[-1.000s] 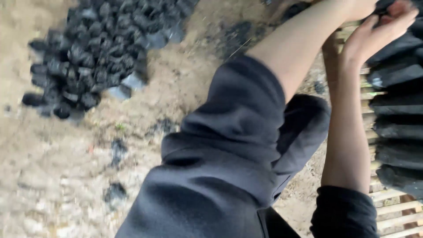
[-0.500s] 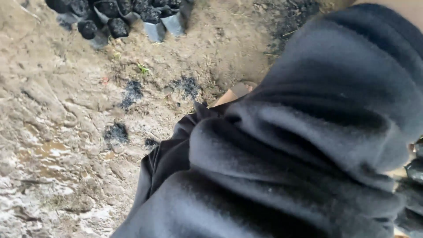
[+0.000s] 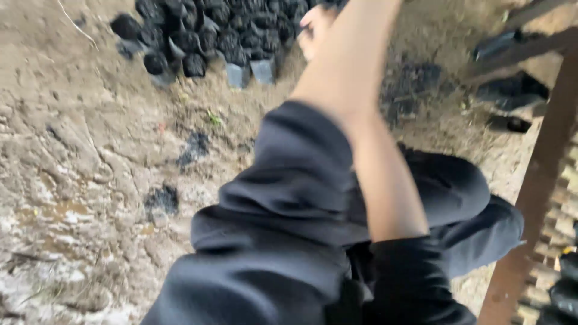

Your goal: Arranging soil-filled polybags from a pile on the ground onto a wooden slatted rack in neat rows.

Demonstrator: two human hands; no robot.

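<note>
The cluster of black nursery bags (image 3: pixel 211 42), small plastic sleeves packed with dark soil, stands on the ground at the top of the view, set tight against one another, with two greyer bags at its near edge. A hand (image 3: pixel 316 27) shows just beside the right side of the cluster, close to the nearest bags. It is pale, blurred and partly hidden behind a bare forearm (image 3: pixel 352 66) that crosses in front of it, so I cannot tell whether its fingers are spread, curled or closed on a bag, nor which arm it belongs to. No other hand can be made out. The step looks like a reach at the edge of the cluster rather than a settled grip. Any move there calls for working at the outer row without tipping the neighbours, since the bags lean on each other. Dark sleeves (image 3: pixel 283 198), pushed up above the forearms, fill the middle of the frame, with a dark trouser knee (image 3: pixel 463 186) behind them. Around them lies wet, lumpy mud (image 3: pixel 72 180) with two small spills of black soil (image 3: pixel 192 147). At the right a rusty metal post (image 3: pixel 530 198) rises beside a slatted rack (image 3: pixel 563 180), and a few loose black bags (image 3: pixel 512 90) lie on the ground beyond it.
</note>
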